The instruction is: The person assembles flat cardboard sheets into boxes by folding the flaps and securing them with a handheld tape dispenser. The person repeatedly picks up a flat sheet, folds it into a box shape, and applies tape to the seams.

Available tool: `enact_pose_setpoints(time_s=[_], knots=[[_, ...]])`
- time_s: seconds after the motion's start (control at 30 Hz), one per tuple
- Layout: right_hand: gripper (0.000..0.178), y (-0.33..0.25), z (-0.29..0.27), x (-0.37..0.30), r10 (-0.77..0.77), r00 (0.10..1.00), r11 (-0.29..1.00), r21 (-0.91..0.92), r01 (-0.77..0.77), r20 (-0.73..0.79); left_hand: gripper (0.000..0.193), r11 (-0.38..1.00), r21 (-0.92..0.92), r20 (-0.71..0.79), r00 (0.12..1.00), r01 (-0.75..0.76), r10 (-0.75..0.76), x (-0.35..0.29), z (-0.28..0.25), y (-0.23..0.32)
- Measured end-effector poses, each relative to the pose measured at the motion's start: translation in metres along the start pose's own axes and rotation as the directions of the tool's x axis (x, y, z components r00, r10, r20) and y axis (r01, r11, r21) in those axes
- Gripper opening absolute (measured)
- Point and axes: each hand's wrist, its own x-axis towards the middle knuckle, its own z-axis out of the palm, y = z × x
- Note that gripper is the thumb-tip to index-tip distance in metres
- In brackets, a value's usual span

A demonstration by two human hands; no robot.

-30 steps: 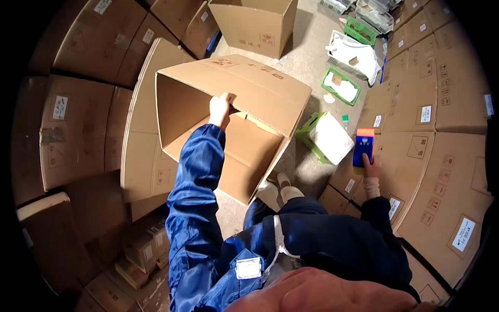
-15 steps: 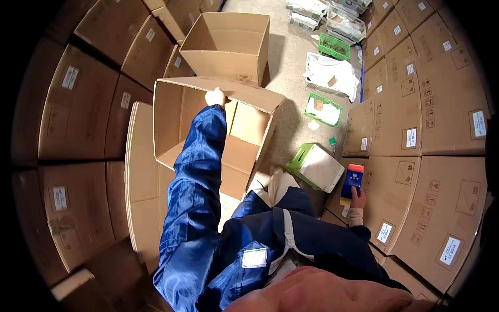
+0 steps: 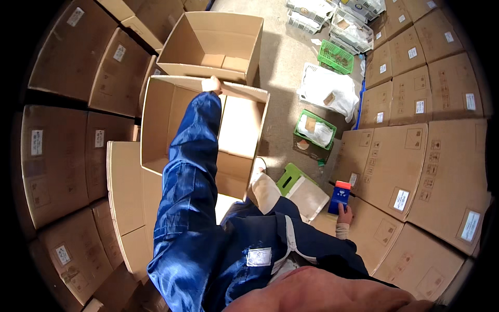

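- Stacked cartons are lining the left side (image 3: 54,156) and the right side (image 3: 397,161), walling in the work on both flanks.
- A second open carton (image 3: 218,36) is standing just beyond the held one; whether the two are touching is hard to tell.
- Pale cardboard (image 3: 126,192) is standing close on the left, partly behind the held carton.
- A green-and-white stool (image 3: 309,197) is sitting near, on the right, with a green basket (image 3: 298,128) and a white-covered crate (image 3: 325,86) lying farther off.
- A strip of floor (image 3: 273,57) is running far between the second carton and the baskets.
- The left hand (image 3: 211,85) is gripping the far upper edge of the held carton (image 3: 156,122), left of the legs.
- The right hand (image 3: 345,214) is closing around a blue tool (image 3: 339,198) with an orange end, against the right-hand cartons.
- The held carton is showing plain brown inner walls and one brightly lit panel; a blue sleeve (image 3: 192,156) is crossing its opening.
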Motion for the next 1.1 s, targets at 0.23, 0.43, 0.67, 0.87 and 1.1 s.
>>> enact_pose_setpoints(time_s=[0.23, 0.43, 0.67, 0.87, 1.1], knots=[[0.036, -0.035, 0.038, 0.053, 0.102, 0.973, 0.993, 0.038, -0.112, 0.206, 0.061, 0.513, 0.584, 0.501, 0.776, -0.63, 0.383, -0.04, -0.023, -0.055], [0.036, -0.072, 0.065, 0.075, 0.065, 0.952, 0.998, -0.018, -0.062, 0.3, 0.082, 0.597, 0.768, -0.27, 0.728, -0.231, 0.63, -0.129, -0.131, -0.136], [0.037, -0.082, 0.082, 0.105, -0.029, 0.924, 0.999, -0.019, 0.039, 0.381, 0.079, 0.774, 0.628, -0.175, 0.984, 0.082, 0.038, -0.129, -0.131, -0.227], [0.039, -0.085, 0.068, 0.116, -0.02, 0.92, 0.987, -0.14, 0.081, 0.392, 0.066, 0.768, 0.587, -0.622, 0.749, 0.254, 0.228, -0.15, -0.119, -0.239], [0.047, -0.067, 0.091, 0.165, 0.011, 0.836, 0.968, -0.215, 0.128, 0.548, 0.037, 0.949, 0.102, -0.415, 0.88, 0.298, -0.232, -0.112, -0.089, -0.28]])
